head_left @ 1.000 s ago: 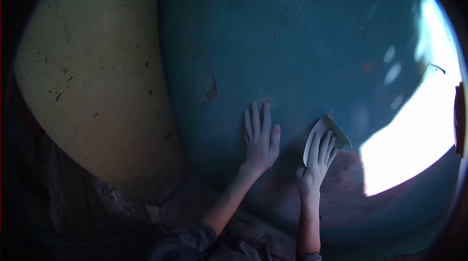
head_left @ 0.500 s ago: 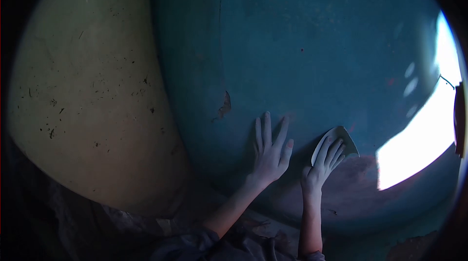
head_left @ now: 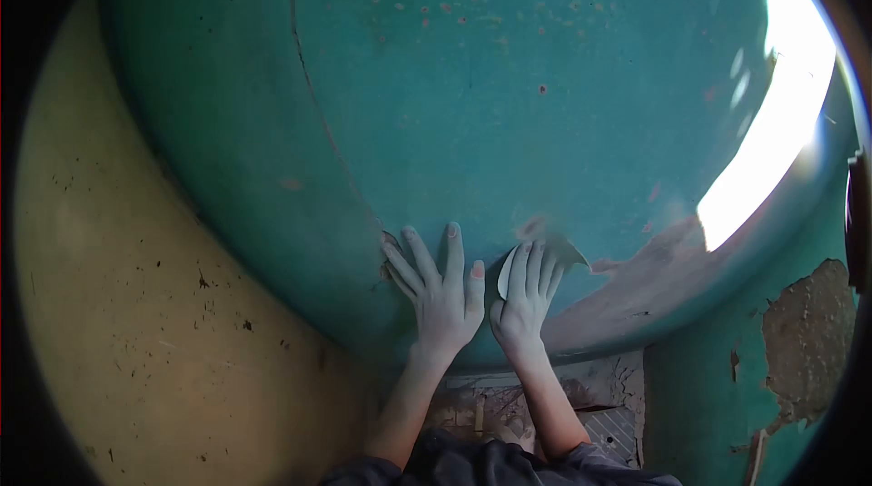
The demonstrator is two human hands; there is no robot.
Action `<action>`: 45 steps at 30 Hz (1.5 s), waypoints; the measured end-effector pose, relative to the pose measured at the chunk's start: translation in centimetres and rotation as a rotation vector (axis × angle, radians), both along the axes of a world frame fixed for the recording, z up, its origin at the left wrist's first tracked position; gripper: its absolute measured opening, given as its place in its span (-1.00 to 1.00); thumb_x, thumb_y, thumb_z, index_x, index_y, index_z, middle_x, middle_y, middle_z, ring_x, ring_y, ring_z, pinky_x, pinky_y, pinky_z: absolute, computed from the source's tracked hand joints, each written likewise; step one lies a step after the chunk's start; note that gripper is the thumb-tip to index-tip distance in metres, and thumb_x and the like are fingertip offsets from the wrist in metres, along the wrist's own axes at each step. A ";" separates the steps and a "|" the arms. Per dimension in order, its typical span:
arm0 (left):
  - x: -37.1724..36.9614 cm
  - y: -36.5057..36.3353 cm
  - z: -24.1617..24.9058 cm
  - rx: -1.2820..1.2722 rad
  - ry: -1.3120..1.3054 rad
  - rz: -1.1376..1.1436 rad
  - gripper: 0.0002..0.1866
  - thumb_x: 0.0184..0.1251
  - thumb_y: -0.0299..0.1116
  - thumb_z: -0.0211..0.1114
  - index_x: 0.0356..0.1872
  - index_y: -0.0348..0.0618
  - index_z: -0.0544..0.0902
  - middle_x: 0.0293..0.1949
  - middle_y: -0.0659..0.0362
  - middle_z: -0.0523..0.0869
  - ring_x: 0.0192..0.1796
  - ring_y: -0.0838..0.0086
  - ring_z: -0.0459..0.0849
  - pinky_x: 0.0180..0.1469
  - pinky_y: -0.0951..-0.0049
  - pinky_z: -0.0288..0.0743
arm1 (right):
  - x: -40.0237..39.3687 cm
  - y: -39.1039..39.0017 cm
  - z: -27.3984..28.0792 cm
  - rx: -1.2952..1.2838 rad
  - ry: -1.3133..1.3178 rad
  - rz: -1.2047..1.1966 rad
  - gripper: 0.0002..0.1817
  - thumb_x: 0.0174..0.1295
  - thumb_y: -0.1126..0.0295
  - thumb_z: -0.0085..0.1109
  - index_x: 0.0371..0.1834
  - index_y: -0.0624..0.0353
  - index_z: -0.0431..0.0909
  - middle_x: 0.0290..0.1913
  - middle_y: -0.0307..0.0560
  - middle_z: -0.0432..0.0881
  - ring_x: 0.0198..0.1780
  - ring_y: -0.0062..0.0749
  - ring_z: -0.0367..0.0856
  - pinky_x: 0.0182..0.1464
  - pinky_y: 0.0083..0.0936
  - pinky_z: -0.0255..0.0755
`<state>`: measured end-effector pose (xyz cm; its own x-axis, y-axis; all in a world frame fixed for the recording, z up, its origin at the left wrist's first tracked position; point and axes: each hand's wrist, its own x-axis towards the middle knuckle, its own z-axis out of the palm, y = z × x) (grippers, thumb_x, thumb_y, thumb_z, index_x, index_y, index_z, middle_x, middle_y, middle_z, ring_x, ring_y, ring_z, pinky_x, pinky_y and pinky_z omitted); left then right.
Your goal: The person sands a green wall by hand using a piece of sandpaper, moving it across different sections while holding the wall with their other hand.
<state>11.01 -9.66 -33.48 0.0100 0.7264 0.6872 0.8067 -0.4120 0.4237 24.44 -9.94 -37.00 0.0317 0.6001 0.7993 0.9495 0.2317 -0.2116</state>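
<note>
A teal painted wall [head_left: 545, 77] fills most of the view, bulging under the wide lens, with a thin crack running down its left part to a chipped spot beside the left hand. To the left stands a yellow wall [head_left: 136, 304], speckled with dark marks. A bright patch of sunlight [head_left: 772, 123] washes out the teal wall's right side, so nothing there can be made out. Below it the paint is rubbed to a pale, dusty area [head_left: 636, 295], and further right a bare patch of plaster [head_left: 808, 341] shows where paint has come off.

No container is in view.

The left hand [head_left: 440, 291] lies flat on the teal wall, fingers spread, holding nothing. The right hand [head_left: 527, 295], just beside it and nearly touching, presses a small sheet of sandpaper [head_left: 563, 254] against the wall with flat fingers; most of the sheet is hidden under them, only its edges showing. Both hands look dusty. The floor below them is dim and hard to read.
</note>
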 end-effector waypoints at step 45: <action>-2.5 2.7 3.6 0.015 0.094 -0.185 -0.35 0.66 0.00 -0.23 0.61 -0.14 0.23 0.58 -0.55 -0.38 0.47 -0.78 -0.58 0.28 -0.79 -0.52 | -3.9 -1.5 7.4 0.011 0.207 -0.194 -0.19 0.13 0.56 0.08 0.58 0.27 0.26 0.62 0.20 0.19 0.61 0.38 0.10 0.49 0.45 -0.02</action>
<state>8.50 -6.92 -29.90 0.2067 0.6961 0.6876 0.7523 -0.5624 0.3432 20.52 -11.43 -29.61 0.3079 0.5583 0.7704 0.9132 0.0536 -0.4039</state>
